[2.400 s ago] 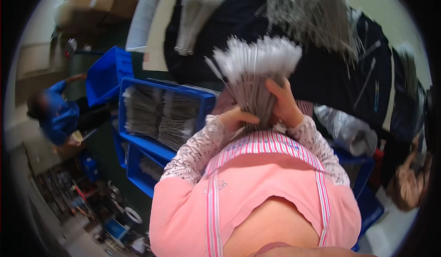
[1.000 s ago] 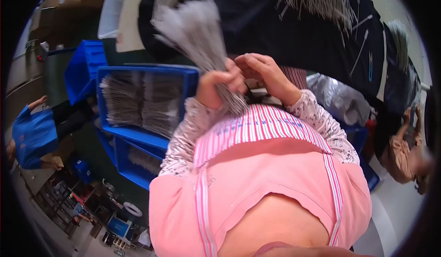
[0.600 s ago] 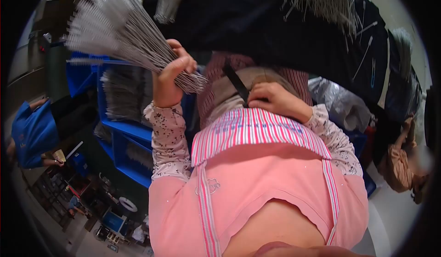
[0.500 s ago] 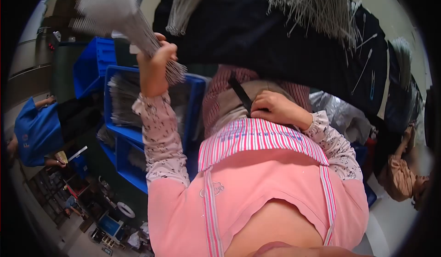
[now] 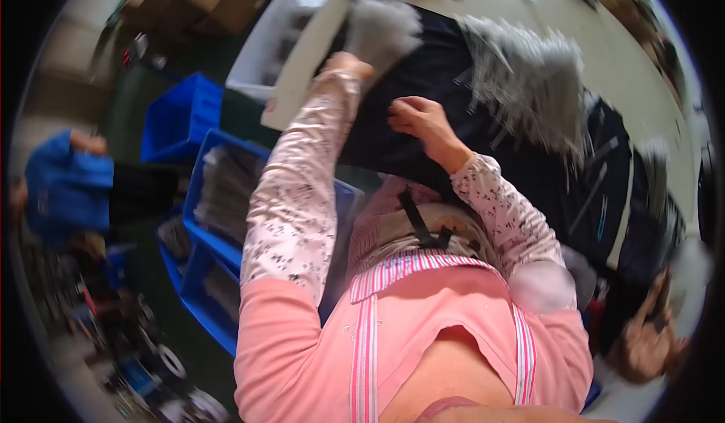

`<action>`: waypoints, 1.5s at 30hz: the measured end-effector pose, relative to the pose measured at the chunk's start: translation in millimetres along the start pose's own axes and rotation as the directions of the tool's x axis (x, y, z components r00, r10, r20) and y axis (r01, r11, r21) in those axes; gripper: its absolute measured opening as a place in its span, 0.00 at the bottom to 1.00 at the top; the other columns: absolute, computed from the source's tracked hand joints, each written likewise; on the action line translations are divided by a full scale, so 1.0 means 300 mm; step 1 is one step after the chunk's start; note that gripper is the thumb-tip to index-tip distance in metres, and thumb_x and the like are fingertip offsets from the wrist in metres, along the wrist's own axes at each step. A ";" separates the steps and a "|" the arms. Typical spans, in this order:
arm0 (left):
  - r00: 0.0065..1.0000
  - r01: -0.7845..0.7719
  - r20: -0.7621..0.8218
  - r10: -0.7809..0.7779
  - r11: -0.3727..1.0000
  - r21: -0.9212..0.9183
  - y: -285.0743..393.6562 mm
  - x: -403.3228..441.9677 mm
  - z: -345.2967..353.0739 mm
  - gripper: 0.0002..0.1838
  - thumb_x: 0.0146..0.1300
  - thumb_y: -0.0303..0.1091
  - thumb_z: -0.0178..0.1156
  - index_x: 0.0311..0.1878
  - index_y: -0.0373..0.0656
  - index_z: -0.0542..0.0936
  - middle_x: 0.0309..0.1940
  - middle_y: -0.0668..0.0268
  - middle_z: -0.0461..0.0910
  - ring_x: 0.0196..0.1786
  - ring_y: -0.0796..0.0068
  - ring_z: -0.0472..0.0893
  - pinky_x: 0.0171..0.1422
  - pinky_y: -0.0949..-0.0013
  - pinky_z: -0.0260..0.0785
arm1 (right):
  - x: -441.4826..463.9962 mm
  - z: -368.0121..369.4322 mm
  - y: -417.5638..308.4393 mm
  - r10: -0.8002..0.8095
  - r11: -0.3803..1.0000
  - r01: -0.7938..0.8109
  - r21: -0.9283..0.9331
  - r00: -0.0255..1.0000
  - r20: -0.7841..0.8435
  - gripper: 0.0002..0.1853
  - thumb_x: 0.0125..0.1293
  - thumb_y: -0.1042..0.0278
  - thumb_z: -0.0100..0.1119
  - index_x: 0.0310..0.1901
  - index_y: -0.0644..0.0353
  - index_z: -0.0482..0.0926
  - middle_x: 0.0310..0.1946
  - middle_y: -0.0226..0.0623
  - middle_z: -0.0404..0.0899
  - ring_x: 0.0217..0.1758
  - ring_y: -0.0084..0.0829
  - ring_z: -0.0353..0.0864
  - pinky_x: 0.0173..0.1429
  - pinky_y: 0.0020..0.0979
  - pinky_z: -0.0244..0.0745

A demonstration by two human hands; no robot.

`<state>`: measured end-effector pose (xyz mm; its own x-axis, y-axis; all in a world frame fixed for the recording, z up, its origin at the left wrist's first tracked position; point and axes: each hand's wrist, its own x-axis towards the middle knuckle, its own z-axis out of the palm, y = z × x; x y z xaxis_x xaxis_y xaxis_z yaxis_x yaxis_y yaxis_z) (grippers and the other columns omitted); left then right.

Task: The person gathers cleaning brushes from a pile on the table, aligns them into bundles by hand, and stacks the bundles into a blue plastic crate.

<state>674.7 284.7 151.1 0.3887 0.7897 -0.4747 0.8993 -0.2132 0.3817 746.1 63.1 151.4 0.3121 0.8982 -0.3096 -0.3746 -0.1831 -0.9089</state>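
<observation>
My left hand [image 5: 347, 66] reaches forward at the near left corner of a table covered with black cloth [image 5: 400, 83]. Its fingers, partly hidden, are closed at the near end of a bundle of thin grey wires [image 5: 384, 34], pale and motion-blurred. Over the black cloth, my right hand [image 5: 423, 123] hovers with its fingers curled in and nothing visible in them. A large heap of similar thin wires [image 5: 529, 79] lies to its right on the cloth. Some single wires [image 5: 593, 196] lie farther right.
A white bin [image 5: 253, 64] stands beyond my left forearm. At my left are an upright blue bin [image 5: 181, 121] and a blue crate [image 5: 198, 230] holding more wires. One person in blue [image 5: 68, 189] stands far left; another person [image 5: 646, 347] is at the right.
My left hand has swung forward and right with the wire bundle, from above the crates to the table. My right hand has left my waist and moved up over the black cloth.
</observation>
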 end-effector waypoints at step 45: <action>0.979 -0.173 0.031 0.199 0.909 -0.379 -0.068 -0.043 -0.055 0.51 0.37 0.47 0.75 0.59 0.21 0.66 0.52 0.43 0.76 0.53 0.60 0.80 0.56 0.70 0.73 | 0.348 0.177 -0.025 0.248 0.886 -0.242 0.395 0.968 0.036 0.48 0.54 0.18 0.44 0.58 0.59 0.71 0.54 0.43 0.74 0.60 0.39 0.71 0.66 0.43 0.61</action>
<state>648.0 288.4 162.7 0.5660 0.7134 -0.4131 0.6744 -0.1124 0.7297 735.0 179.3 140.8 0.1780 0.8383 -0.5153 -0.7522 -0.2217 -0.6206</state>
